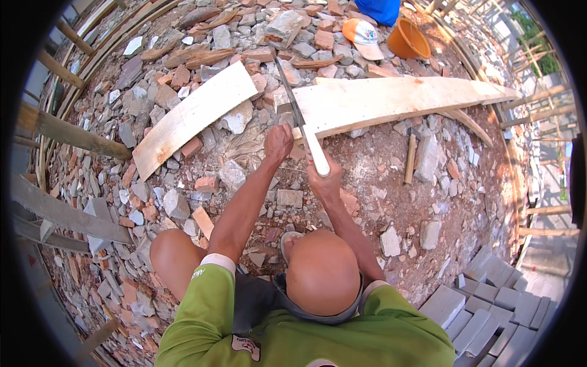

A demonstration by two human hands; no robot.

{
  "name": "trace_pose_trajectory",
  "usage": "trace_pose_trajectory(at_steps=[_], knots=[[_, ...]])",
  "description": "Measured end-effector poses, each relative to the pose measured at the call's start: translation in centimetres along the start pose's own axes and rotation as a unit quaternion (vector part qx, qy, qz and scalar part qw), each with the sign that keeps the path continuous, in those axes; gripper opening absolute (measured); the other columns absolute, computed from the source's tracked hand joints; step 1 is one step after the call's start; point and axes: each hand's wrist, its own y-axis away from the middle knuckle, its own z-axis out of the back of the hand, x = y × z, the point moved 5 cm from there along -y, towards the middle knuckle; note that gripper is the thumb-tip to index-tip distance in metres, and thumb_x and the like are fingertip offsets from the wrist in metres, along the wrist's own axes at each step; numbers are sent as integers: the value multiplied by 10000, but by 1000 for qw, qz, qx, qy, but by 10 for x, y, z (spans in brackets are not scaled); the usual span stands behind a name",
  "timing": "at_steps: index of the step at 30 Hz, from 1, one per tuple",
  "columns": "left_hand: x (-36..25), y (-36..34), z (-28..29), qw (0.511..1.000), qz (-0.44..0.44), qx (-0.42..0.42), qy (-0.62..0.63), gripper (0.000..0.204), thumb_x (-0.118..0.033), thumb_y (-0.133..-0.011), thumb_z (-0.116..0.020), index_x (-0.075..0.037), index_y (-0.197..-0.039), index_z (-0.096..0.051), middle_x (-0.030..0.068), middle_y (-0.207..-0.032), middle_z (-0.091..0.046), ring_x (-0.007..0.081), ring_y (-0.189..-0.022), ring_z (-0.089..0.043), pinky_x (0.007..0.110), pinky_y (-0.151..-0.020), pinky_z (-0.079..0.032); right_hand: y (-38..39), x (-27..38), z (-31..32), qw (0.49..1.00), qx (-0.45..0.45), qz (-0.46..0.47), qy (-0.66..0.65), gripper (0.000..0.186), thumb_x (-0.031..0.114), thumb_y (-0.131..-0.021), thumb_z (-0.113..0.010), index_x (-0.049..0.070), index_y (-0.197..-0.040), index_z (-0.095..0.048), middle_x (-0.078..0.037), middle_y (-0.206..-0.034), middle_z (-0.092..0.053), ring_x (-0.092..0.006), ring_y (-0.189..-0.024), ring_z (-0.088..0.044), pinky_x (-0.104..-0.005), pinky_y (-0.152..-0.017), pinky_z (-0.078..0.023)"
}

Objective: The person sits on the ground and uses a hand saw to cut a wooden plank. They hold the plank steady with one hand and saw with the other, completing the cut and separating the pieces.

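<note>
A handsaw with a dark, narrow blade (pixel 290 85) and a white handle (pixel 315 150) is in my right hand (pixel 324 179), whose fingers are closed round the handle. The blade points away from me, alongside the left end of a long pale wooden board (pixel 391 101). My left hand (pixel 279 142) is closed just left of that board end, close to the blade; whatever its fingers hold is hidden. To the left, a shorter pale plank (pixel 194 119) lies tilted on the rubble.
Broken brick and stone rubble (pixel 174 205) covers the ground. A wooden-handled hammer (pixel 411 156) lies right of my hands. Beyond the board are an orange bucket (pixel 408 40), an orange-and-white cap (pixel 364 38) and something blue (pixel 379 9). Grey blocks (pixel 483 309) are stacked at lower right. Wooden poles (pixel 79 136) border the left.
</note>
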Motion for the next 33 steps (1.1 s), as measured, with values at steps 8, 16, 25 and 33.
trace_pose_trajectory(at_steps=[8, 16, 25, 33], knots=[[10, 31, -7, 999, 41, 13, -22, 616, -361, -1007, -358, 84, -740, -690, 367, -799, -634, 522, -786, -650, 570, -769, -518, 153, -32, 65, 999, 18, 5, 51, 552, -38, -762, -632, -47, -1312, -590, -65, -855, -678, -88, -703, -625, -244, -639, -516], [7, -6, 5, 1000, -21, -11, -11, 624, -376, -1016, -377, 74, -698, -670, 361, -747, -619, 527, -735, -642, 578, -730, -512, 123, -25, 66, 999, 30, -26, 24, 523, -21, -789, -643, -68, -1307, -587, -107, -931, -703, -120, -770, -659, -257, -692, -536], [7, 8, 3, 1000, 1, -20, -19, 618, -355, -1015, -377, 79, -674, -655, 363, -739, -615, 527, -754, -646, 574, -733, -511, 107, -15, 46, 1000, 18, 9, 4, 470, -5, -824, -617, -103, -1282, -581, -126, -1029, -718, -126, -824, -675, -239, -687, -531], [9, -1, 0, 1000, 25, -7, -3, 619, -373, -1005, -399, 102, -717, -670, 378, -767, -620, 529, -772, -652, 574, -749, -515, 112, -23, 61, 996, 19, 61, 54, 594, -36, -746, -599, -55, -1339, -563, -84, -849, -687, -89, -706, -637, -242, -632, -519]])
